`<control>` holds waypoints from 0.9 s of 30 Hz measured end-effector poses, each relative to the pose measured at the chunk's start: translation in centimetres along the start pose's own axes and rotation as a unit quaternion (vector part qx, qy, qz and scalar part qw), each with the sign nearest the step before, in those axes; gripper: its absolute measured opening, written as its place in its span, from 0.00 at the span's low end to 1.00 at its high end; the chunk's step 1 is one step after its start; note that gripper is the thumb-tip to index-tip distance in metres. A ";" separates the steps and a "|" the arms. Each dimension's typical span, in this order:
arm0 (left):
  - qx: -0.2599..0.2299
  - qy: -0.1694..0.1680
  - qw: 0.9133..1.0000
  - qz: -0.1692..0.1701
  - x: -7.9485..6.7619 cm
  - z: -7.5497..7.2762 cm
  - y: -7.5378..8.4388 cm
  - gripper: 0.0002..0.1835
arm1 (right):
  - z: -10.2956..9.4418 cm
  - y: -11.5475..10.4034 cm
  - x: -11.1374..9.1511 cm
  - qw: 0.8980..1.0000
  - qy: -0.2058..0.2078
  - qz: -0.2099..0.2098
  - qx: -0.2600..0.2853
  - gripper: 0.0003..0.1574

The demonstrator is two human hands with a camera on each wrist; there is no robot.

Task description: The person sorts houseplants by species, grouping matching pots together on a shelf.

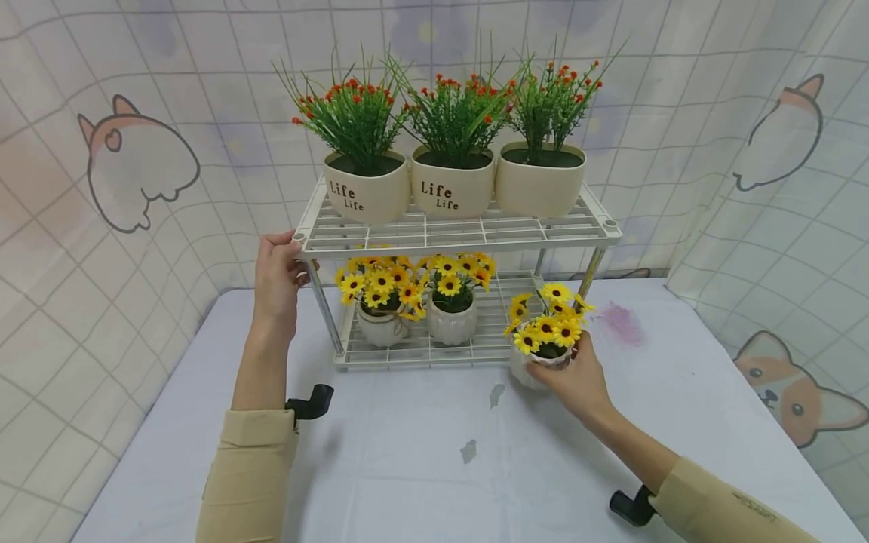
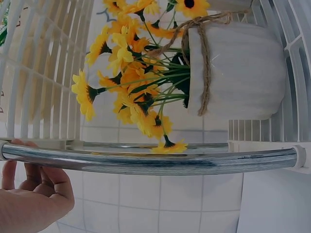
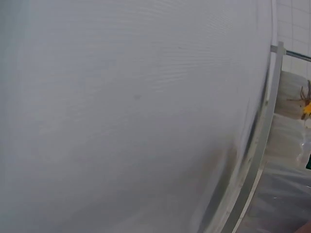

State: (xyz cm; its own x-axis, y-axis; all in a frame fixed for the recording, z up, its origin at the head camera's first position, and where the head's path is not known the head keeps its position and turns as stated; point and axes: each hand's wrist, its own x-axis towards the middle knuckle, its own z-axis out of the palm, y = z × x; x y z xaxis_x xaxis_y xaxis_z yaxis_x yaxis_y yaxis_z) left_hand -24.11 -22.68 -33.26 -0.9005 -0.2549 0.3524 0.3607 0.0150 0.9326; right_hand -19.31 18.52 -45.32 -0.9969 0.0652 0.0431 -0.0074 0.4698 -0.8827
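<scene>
My right hand (image 1: 580, 381) grips a white pot of yellow artificial flowers (image 1: 523, 371) at the front right corner of the lower shelf; whether its base touches the shelf is hard to tell. With curled fingers, my left hand (image 1: 274, 283) holds the white two-tier rack (image 1: 434, 243) at its upper left corner. The left wrist view shows those fingers (image 2: 60, 182) around the top of the metal post (image 2: 160, 161). Two more pots of yellow flowers stand on the lower shelf, a twine-tied pot (image 1: 382, 329) at left and another pot (image 1: 452, 324) in the middle. The right hand is mostly outside the right wrist view.
Three cream planters, a left planter (image 1: 370, 192), a middle planter (image 1: 452, 185) and a right planter (image 1: 541, 183), hold red-flowered plants on the top shelf. A white cloth (image 1: 407, 483) with grey marks covers the table. A tiled-pattern curtain (image 1: 224, 188) surrounds it.
</scene>
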 end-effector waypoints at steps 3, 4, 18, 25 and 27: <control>-0.001 0.001 1.000 0.001 0.0 0.1 0.0 0.10 | 0.7 -0.2 0.7 1.000 0.005 -0.006 0.008 0.67; -0.001 0.000 1.000 0.001 0.0 0.1 0.0 0.10 | 0.9 -0.3 0.9 1.000 0.009 -0.008 0.013 0.67; -0.003 -0.003 1.000 -0.004 -0.1 0.0 0.1 0.11 | 2.8 -0.9 3.2 0.999 0.035 0.005 0.027 0.61; -0.001 -0.003 1.000 -0.004 -0.2 0.1 0.1 0.11 | 3.6 -1.5 4.3 0.998 0.042 0.012 0.041 0.59; -0.003 -0.002 1.000 -0.003 -0.1 0.1 0.1 0.11 | 3.8 -1.6 4.6 0.998 0.042 0.008 0.048 0.59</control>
State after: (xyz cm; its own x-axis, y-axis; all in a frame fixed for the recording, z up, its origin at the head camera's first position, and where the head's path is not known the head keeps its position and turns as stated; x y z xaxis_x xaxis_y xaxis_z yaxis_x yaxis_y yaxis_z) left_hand -23.99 -22.58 -33.24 -0.9040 -0.2506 0.3464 0.3562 0.0066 0.9344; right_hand -24.20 14.75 -45.51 -0.9871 0.1472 0.0630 -0.0020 0.3822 -0.9241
